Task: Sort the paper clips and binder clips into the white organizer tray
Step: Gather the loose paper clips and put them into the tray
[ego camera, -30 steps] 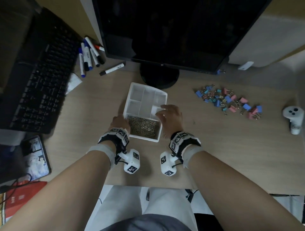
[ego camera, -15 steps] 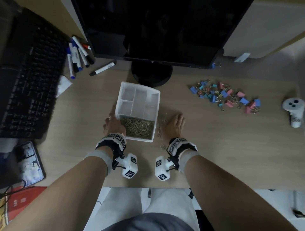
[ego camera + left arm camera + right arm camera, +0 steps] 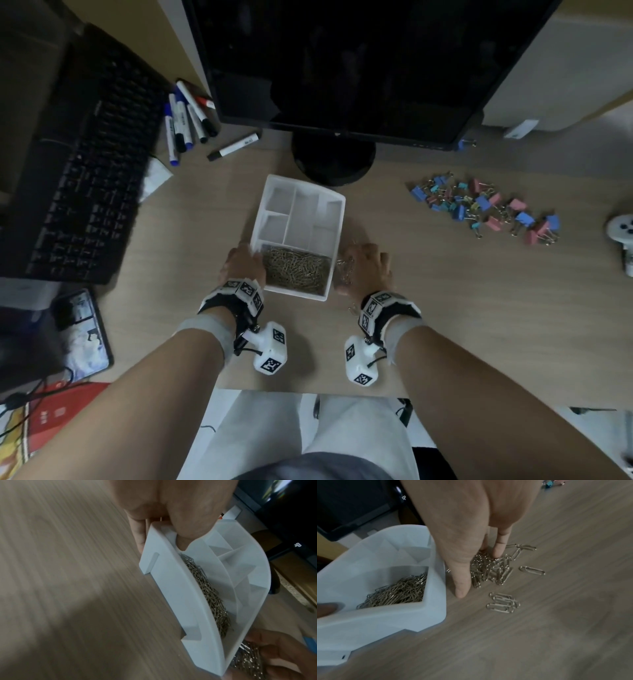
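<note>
Left hand (image 3: 171, 507) grips the near-left corner of the tray (image 3: 337, 219); right hand (image 3: 471, 527), just right of the tray, gathers a loose clump of paper clips (image 3: 491, 569). Most paper clips already fill its nearest compartment. Binder clips (image 3: 486, 209), well right, remain unsorted.

Left hand (image 3: 175, 507) at top of frame grips the white organizer tray (image 3: 173, 588) corner, thumb inside the rim, fingers outside. Paper clips (image 3: 211, 599) fill its near compartment. Right hand (image 3: 278, 655) at lower right, on loose clips (image 3: 247, 660) beside the tray.
</note>
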A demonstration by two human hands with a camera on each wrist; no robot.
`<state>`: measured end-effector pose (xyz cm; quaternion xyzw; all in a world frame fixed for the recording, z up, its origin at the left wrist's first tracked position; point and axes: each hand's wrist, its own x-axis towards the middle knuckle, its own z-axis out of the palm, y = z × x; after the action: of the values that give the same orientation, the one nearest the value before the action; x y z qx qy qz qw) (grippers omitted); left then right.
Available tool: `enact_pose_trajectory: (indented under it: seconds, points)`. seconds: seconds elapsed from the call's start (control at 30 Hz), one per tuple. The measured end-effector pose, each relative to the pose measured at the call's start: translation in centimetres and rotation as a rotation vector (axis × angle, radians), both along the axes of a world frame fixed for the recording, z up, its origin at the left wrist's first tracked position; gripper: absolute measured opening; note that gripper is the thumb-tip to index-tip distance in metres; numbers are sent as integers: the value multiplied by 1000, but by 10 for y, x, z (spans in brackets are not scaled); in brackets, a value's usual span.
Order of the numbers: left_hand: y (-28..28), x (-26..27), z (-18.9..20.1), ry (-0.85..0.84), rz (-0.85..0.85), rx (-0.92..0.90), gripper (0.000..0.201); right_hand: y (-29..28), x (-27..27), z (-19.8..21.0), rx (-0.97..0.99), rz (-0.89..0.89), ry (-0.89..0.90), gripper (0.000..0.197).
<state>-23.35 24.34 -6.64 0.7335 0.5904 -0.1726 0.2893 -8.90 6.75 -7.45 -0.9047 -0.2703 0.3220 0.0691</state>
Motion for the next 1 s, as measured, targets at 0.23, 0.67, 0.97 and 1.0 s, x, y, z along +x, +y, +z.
enact_pose_trajectory:
  seconds: [0.23, 0.67, 0.97, 1.0]
  points:
    - [-2, 0, -1, -15, -16, 19, 37, -9, -2, -16, 147, -125, -58, 23]
    - [0, -4, -2, -7, -77, -53, 39, -3, -2, 1, 399, -334, 24, 11]
    - [-1, -4, 6, -22, -39, -120, 32, 22, -20, 17, 450, -289, 262, 21]
    - [-2, -2, 7, -19, -22, -116, 30, 14, -16, 18, 420, -328, 203, 21]
